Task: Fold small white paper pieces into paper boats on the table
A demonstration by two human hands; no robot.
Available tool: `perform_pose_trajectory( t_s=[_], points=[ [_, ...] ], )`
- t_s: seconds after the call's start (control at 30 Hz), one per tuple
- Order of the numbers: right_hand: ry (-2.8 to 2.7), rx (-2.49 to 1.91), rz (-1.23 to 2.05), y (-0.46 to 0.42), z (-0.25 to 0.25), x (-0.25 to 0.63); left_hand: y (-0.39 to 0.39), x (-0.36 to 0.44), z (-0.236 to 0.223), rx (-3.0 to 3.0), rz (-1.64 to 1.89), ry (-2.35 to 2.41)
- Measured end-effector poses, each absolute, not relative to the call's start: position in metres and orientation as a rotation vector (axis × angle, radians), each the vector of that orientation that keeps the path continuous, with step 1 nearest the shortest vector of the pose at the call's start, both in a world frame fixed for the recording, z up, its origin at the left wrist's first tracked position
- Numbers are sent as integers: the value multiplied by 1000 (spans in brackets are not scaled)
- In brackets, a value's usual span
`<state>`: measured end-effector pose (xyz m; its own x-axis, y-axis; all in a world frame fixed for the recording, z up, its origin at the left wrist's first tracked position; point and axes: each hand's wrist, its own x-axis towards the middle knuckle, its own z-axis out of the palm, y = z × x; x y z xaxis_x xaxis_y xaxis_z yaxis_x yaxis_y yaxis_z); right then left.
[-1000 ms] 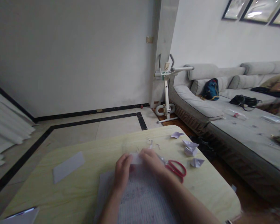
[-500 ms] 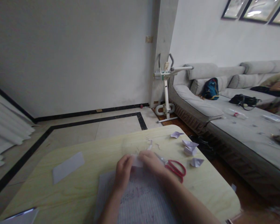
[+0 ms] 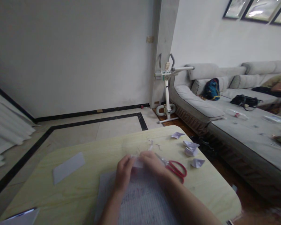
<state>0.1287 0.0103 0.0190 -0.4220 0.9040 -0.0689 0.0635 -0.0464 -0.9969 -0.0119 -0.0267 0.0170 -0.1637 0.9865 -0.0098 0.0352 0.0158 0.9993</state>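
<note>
Between my two hands is a small piece of white paper (image 3: 137, 162), held above the far edge of a large lined sheet (image 3: 145, 200). My left hand (image 3: 124, 167) pinches its left side, and my right hand (image 3: 152, 161) closes over its right side, hiding part of it. Red-handled scissors (image 3: 176, 168) lie just right of my right hand, their blades partly behind it. Thin paper scraps (image 3: 151, 144) are scattered beyond my fingers. Several folded paper shapes (image 3: 191, 148) stand along the table's right side.
On the pale wooden table (image 3: 84, 193), a white paper strip (image 3: 68, 168) lies at left and a pen (image 3: 21, 213) rests on paper at the near left corner. A grey sofa (image 3: 243, 131) with bags and a seated person (image 3: 277, 86) is at right. An exercise machine (image 3: 166, 90) stands behind.
Almost nothing differs. Both hands keep the small paper in nearly the same place, with only slight finger movement.
</note>
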Motion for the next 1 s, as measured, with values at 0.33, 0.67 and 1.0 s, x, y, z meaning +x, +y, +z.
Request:
perform_pose_trajectory(
  t_s=[0.33, 0.67, 1.0],
  points=[
    [-1497, -979, 1609, 9, 21, 129, -25, -14, 13, 1136, 1348, 1360],
    [-1495, -937, 1668, 7, 21, 130, -25, -13, 18, 1030, 1360, 1399],
    [-1492, -946, 1675, 7, 26, 128, -25, -12, 14, 1056, 1331, 1406]
  ],
)
